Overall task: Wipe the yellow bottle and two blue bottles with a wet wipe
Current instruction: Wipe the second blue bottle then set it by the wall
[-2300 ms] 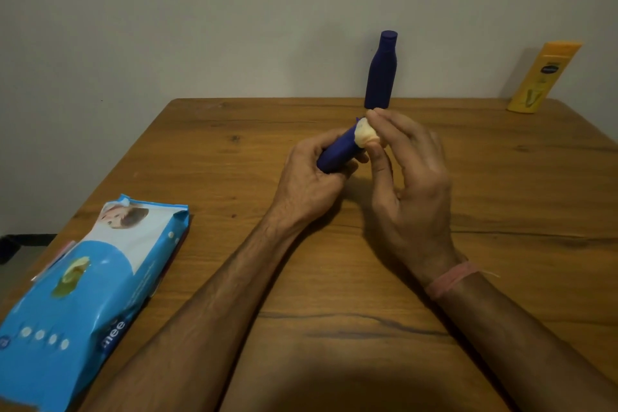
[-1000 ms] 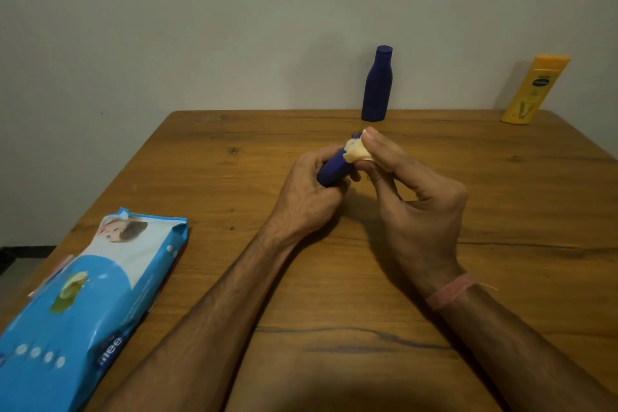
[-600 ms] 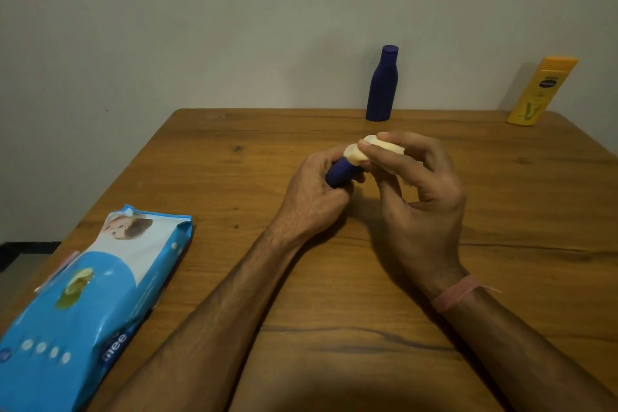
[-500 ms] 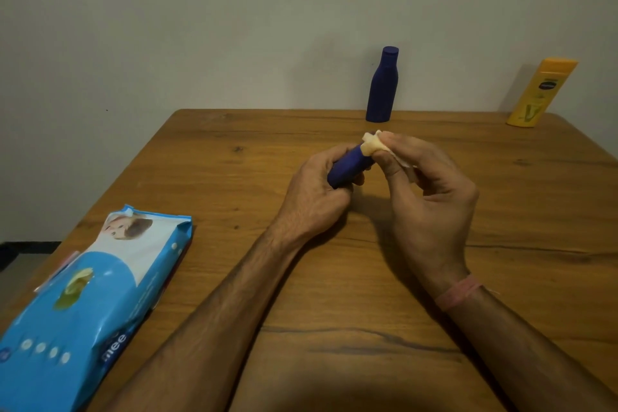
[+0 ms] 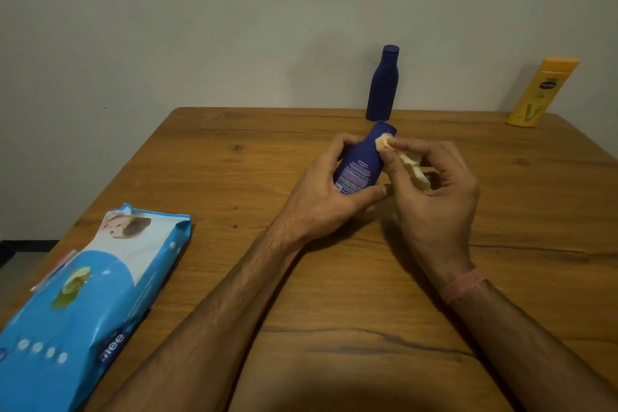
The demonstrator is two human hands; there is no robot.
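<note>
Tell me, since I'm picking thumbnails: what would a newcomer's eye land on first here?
First the two hands mid-table: the left hand grips a blue bottle while the right hand presses a crumpled wipe against its neck. Next, the bright blue wipes pack at the near left edge. Then a second blue bottle and a yellow bottle stand by the wall.

We see only part of the held dark-blue plastic bottle (image 5: 359,162): its base is buried in the left hand (image 5: 321,201). The crumpled cream wet wipe (image 5: 406,162) partly vanishes behind the right hand (image 5: 434,197). The blue-and-white plastic wipes pack (image 5: 83,308) is cut by the left edge; the label print (on the upright yellow plastic bottle (image 5: 541,94)) is too small to read.
</note>
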